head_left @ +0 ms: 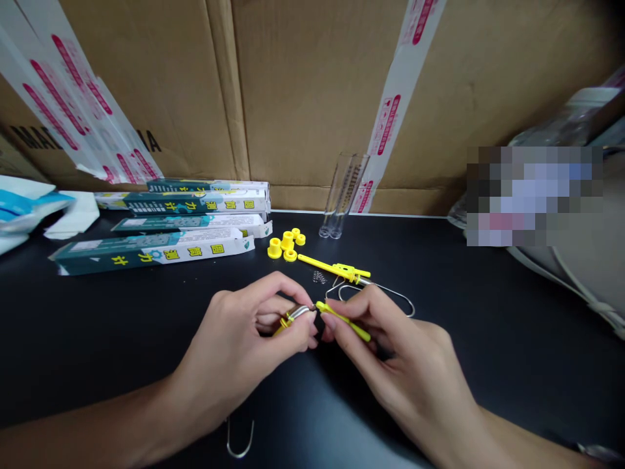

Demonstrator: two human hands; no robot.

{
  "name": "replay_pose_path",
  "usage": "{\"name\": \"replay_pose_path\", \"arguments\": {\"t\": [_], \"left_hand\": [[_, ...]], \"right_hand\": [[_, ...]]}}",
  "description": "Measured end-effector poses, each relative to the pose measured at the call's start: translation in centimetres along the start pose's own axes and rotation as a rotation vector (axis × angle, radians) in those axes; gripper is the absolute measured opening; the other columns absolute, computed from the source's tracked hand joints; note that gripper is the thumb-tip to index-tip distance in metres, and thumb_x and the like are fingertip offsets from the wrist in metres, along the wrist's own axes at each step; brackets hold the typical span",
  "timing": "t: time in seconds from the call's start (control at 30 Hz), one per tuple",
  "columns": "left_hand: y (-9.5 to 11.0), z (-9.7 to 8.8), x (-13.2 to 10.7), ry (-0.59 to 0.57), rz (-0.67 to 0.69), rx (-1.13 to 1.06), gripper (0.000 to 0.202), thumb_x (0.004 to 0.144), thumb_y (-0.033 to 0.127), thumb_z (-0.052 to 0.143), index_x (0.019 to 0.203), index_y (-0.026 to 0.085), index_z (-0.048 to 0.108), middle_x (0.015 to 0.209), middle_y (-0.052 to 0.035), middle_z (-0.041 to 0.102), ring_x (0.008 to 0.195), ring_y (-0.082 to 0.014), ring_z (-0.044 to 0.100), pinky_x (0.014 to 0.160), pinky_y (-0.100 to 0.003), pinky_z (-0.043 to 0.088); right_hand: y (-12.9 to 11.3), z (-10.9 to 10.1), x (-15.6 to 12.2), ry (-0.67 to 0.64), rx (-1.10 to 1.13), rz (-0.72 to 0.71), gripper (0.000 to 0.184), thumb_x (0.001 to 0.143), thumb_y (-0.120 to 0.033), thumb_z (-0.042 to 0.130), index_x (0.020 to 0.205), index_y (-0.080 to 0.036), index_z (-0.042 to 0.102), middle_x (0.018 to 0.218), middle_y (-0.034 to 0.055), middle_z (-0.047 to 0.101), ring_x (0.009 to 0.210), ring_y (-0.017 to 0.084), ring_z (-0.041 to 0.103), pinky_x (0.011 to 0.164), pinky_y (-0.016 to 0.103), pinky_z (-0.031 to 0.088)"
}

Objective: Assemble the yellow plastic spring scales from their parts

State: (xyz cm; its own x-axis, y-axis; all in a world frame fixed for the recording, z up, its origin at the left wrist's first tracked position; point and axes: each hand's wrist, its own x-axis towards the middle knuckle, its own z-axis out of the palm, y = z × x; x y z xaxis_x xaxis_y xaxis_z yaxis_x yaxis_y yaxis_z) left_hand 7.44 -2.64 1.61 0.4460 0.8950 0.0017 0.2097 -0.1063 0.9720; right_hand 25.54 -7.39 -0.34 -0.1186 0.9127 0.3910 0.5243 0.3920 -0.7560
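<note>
My left hand is closed round a metal spring that has a yellow plastic piece at its lower end. A yellow plastic rod is pinched between the thumb and finger of my right hand. The rod's looped tip is close to the spring's end; whether they touch I cannot tell. Just beyond my hands lie another yellow rod, a little pile of small springs, and bent metal wire hooks. Several yellow caps stand behind them.
Long printed boxes lie at the left back, beside a white and blue bag. Clear tubes stand upright before a large cardboard box. A wire hook lies near the front. A pale bag is at the right.
</note>
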Motion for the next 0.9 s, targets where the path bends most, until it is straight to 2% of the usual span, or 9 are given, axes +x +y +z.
{"name": "replay_pose_path", "arguments": {"t": [0.23,0.53,0.9], "left_hand": [[-0.2,0.0,0.0,0.018,-0.005,0.004,0.008,0.086,0.026,0.070,0.086,0.021,0.064,0.073,0.0030,0.077,0.070,-0.0160,0.075,0.069,-0.022,0.060],[-0.5,0.1,0.0,0.023,-0.026,-0.006,0.009,0.087,0.028,0.069,0.086,0.021,0.064,0.076,0.0021,0.078,0.073,-0.0175,0.077,0.071,-0.023,0.062],[-0.8,0.0,0.0,0.000,-0.050,0.004,0.008,0.088,0.027,0.069,0.086,0.021,0.064,0.073,0.0028,0.077,0.072,-0.0176,0.076,0.071,-0.025,0.061]], "right_hand": [[-0.1,0.0,0.2,0.046,-0.120,-0.086,0.014,0.096,-0.015,0.060,0.086,-0.023,0.056,0.073,-0.0050,0.069,0.056,0.008,0.064,0.055,0.016,0.049],[0.2,-0.2,0.4,-0.005,-0.064,-0.051,0.013,0.097,-0.017,0.057,0.086,-0.023,0.060,0.081,-0.0008,0.074,0.066,0.014,0.071,0.057,0.022,0.053],[0.9,-0.4,1.0,-0.084,0.029,-0.010,0.012,0.097,-0.014,0.057,0.090,-0.023,0.060,0.086,-0.0022,0.073,0.079,0.015,0.074,0.066,0.021,0.055]]}}
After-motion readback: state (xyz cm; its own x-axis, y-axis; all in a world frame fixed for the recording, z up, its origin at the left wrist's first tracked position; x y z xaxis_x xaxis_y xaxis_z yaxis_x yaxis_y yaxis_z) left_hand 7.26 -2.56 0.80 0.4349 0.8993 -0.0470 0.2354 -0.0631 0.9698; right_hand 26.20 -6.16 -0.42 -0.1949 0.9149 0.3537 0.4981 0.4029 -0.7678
